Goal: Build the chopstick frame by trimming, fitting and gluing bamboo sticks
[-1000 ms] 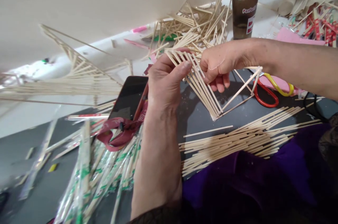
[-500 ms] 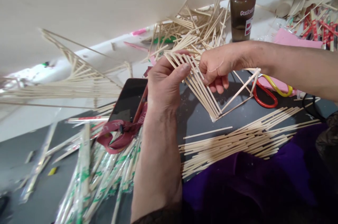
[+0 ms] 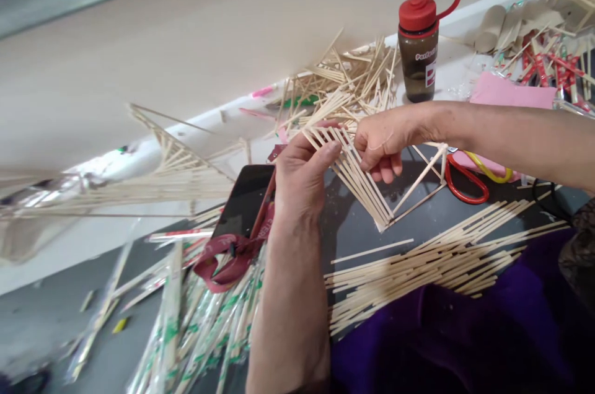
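Observation:
A frame built from thin wooden chopsticks (image 3: 360,180) stands tilted before me, its lower corner on the dark table. Several sticks fan side by side across one face, and a bare triangle of sticks opens to the right. My left hand (image 3: 307,161) grips the fanned face near its upper end, thumb on top and fingers behind. Curled closed against the frame's upper right edge is my right hand (image 3: 379,140); whatever its fingertips pinch is hidden. Below lies a spread of loose chopsticks (image 3: 418,267). Red-and-yellow scissors (image 3: 467,180) sit beyond the frame, partly under my right forearm.
A phone (image 3: 244,199) with a maroon strap (image 3: 225,264) lies left, above plastic-wrapped chopsticks (image 3: 204,332). Behind are a heap of sticks (image 3: 357,72), a red-capped bottle (image 3: 418,53) and pink paper (image 3: 511,91). A larger stick structure (image 3: 171,155) stands far left.
The view has tilted up, so everything sits lower in the picture and the left side has shifted right. Both hands keep nearly the same hold on the frame.

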`<state>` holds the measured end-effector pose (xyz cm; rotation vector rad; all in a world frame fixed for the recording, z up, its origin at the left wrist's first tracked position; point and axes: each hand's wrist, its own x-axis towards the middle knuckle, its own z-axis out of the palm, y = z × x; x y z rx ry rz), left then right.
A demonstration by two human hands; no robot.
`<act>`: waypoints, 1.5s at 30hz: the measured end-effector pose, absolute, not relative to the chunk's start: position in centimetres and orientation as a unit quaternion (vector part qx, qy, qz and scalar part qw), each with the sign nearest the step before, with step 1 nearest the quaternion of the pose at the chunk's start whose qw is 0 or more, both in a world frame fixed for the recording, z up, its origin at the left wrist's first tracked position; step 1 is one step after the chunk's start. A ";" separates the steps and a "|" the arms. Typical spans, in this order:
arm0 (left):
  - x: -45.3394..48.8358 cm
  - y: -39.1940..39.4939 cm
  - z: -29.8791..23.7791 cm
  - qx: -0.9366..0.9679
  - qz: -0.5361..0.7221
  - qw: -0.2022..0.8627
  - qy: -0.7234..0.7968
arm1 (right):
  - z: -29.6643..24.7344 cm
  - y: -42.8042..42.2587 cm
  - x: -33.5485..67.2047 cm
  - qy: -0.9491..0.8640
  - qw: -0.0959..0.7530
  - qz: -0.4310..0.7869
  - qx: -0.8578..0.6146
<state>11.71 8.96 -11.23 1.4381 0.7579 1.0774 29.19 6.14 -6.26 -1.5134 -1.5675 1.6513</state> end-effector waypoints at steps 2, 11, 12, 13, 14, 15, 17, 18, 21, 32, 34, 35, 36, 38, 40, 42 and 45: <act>11.7 8.9 -11.2 0.606 0.459 0.562 0.325 | -6.4 6.2 29.2 -0.549 0.226 0.583 -0.554; 11.9 9.1 -11.4 0.610 0.473 0.560 0.301 | -1.7 4.5 31.9 -0.691 0.331 0.365 -0.529; 11.9 9.1 -11.4 0.611 0.471 0.561 0.299 | -0.5 3.2 32.2 -0.686 0.397 0.310 -0.524; 11.9 9.1 -11.5 0.611 0.471 0.562 0.297 | 0.4 1.8 32.4 -0.678 0.433 0.272 -0.528; 11.9 9.2 -11.5 0.612 0.471 0.563 0.295 | 1.2 0.1 32.5 -0.675 0.463 0.242 -0.521; 12.0 9.2 -11.5 0.611 0.474 0.563 0.292 | 1.7 -1.7 32.4 -0.676 0.475 0.222 -0.518; 12.1 9.2 -11.5 0.611 0.480 0.562 0.283 | 1.5 -5.2 32.0 -0.654 0.475 0.226 -0.544; 12.2 9.2 -11.5 0.612 0.483 0.562 0.277 | 0.8 -6.8 31.7 -0.646 0.451 0.277 -0.550; 12.5 9.2 -11.5 0.612 0.491 0.563 0.259 | -2.9 -10.0 30.5 -0.596 0.339 0.460 -0.564; 12.3 7.6 -11.3 0.586 0.544 0.548 0.245 | -12.2 -8.5 27.2 -0.453 0.349 0.494 -0.655; 12.2 7.5 -11.5 0.589 0.551 0.539 0.243 | -12.5 -8.2 26.8 -0.437 0.365 0.506 -0.648; 12.2 7.4 -11.5 0.593 0.554 0.533 0.241 | -12.7 -8.1 26.6 -0.428 0.377 0.506 -0.647; 12.2 7.4 -11.6 0.596 0.556 0.528 0.238 | -12.9 -8.1 26.4 -0.422 0.391 0.502 -0.646; 12.3 7.5 -11.9 0.599 0.559 0.524 0.232 | -13.3 -7.9 26.1 -0.419 0.415 0.490 -0.642; 12.6 7.7 -12.1 0.596 0.564 0.525 0.225 | -13.6 -7.9 26.1 -0.427 0.429 0.481 -0.634; 12.8 7.9 -12.4 0.590 0.570 0.527 0.222 | -13.7 -7.8 26.1 -0.439 0.435 0.476 -0.626; 12.9 8.2 -12.5 0.582 0.575 0.529 0.226 | -13.7 -7.7 26.1 -0.453 0.431 0.472 -0.622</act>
